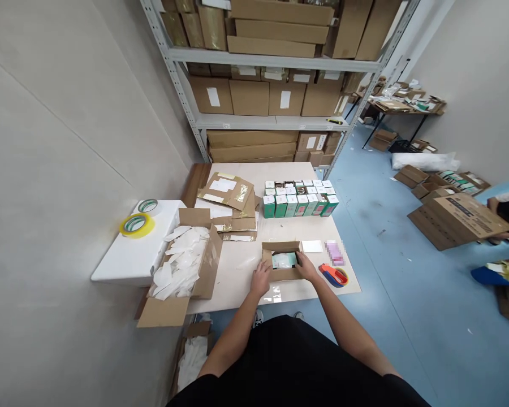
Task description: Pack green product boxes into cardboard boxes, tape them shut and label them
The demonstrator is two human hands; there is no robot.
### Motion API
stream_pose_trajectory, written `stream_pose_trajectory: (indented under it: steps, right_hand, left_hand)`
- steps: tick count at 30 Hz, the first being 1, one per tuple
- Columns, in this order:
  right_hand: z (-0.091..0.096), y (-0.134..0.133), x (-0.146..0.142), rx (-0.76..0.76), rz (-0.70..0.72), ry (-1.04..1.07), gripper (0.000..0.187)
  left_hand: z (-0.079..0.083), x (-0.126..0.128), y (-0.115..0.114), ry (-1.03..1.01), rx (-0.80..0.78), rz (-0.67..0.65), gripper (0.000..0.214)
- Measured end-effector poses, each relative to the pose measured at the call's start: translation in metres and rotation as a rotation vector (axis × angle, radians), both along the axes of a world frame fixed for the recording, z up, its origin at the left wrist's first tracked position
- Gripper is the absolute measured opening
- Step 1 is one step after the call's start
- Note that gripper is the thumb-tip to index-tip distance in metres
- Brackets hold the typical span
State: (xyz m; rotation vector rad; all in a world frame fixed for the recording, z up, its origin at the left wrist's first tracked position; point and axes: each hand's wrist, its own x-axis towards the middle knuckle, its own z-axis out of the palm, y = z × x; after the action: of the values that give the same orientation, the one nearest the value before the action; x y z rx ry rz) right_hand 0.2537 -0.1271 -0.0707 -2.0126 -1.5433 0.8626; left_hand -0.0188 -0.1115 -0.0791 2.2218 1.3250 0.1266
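A small open cardboard box [286, 275] stands at the near edge of the table, flaps up. Inside it lies a pale green and white packet [283, 260]. My left hand [261, 277] grips the box's left side with bent fingers. On the opposite side my right hand [306, 267] holds the right wall, its fingertips at the rim beside the packet. Just beyond my right hand are a white card or flat box [311, 246] and a pink item, blurred out [335, 253]. A red and blue tape dispenser [333, 275] lies to its right.
Rows of green and white small boxes [299, 204] stand farther back. Flattened cardboard mailers [231, 198] are piled to their left. A carton of white paper scraps [182, 263] sits at left, near yellow tape [136, 225]. Shelving [275, 121] rises behind the table.
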Motion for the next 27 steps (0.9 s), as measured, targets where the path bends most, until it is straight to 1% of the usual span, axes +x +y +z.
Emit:
stream_pose_trajectory:
  steps: [3,5,6,8,10,11,13,14,16,19,21,23,25,27]
  right_hand:
    - [0.005,-0.020,0.016,-0.002,-0.034,0.051,0.076]
    - [0.009,-0.033,0.025,-0.031,-0.086,0.119,0.073]
    - [0.010,-0.038,0.029,-0.054,-0.104,0.163,0.069]
    - [0.010,-0.045,0.032,-0.084,-0.113,0.252,0.053]
    - [0.009,-0.046,0.031,-0.065,-0.104,0.304,0.035]
    - [0.008,-0.045,0.029,-0.049,-0.109,0.304,0.030]
    - [0.006,-0.039,0.024,-0.046,-0.160,0.235,0.027]
    - [0.004,-0.035,0.022,-0.065,-0.197,0.174,0.027]
    - [0.003,-0.027,0.018,-0.131,-0.260,0.041,0.029]
    - [0.001,-0.018,0.014,-0.269,-0.280,-0.073,0.034]
    - [-0.001,-0.017,0.014,-0.349,-0.298,-0.088,0.040]
    - [-0.004,-0.017,0.015,-0.392,-0.330,-0.080,0.047]
    - [-0.007,-0.019,0.017,-0.414,-0.347,-0.068,0.054]
    - [-0.010,-0.019,0.018,-0.426,-0.348,-0.067,0.058]
  left_hand:
    - [0.003,-0.007,0.012,-0.058,-0.059,-0.020,0.083]
    - [0.004,-0.014,0.023,-0.135,-0.125,-0.028,0.076]
    - [0.005,-0.017,0.029,-0.183,-0.171,-0.002,0.068]
    - [0.006,-0.022,0.040,-0.283,-0.272,0.130,0.049]
    - [0.007,-0.020,0.047,-0.343,-0.317,0.260,0.036]
    - [0.007,-0.017,0.049,-0.353,-0.306,0.316,0.033]
    - [0.007,-0.007,0.047,-0.337,-0.230,0.398,0.029]
    - [0.007,-0.001,0.044,-0.315,-0.176,0.430,0.031]
    - [0.007,0.008,0.037,-0.242,-0.081,0.488,0.043]
    - [0.010,0.015,0.032,-0.078,-0.016,0.559,0.066]
    - [0.016,0.015,0.037,0.009,0.007,0.529,0.081]
    - [0.024,0.017,0.049,0.057,0.040,0.410,0.092]
    - [0.032,0.022,0.061,0.078,0.066,0.261,0.095]
    - [0.036,0.028,0.068,0.093,0.090,0.156,0.093]
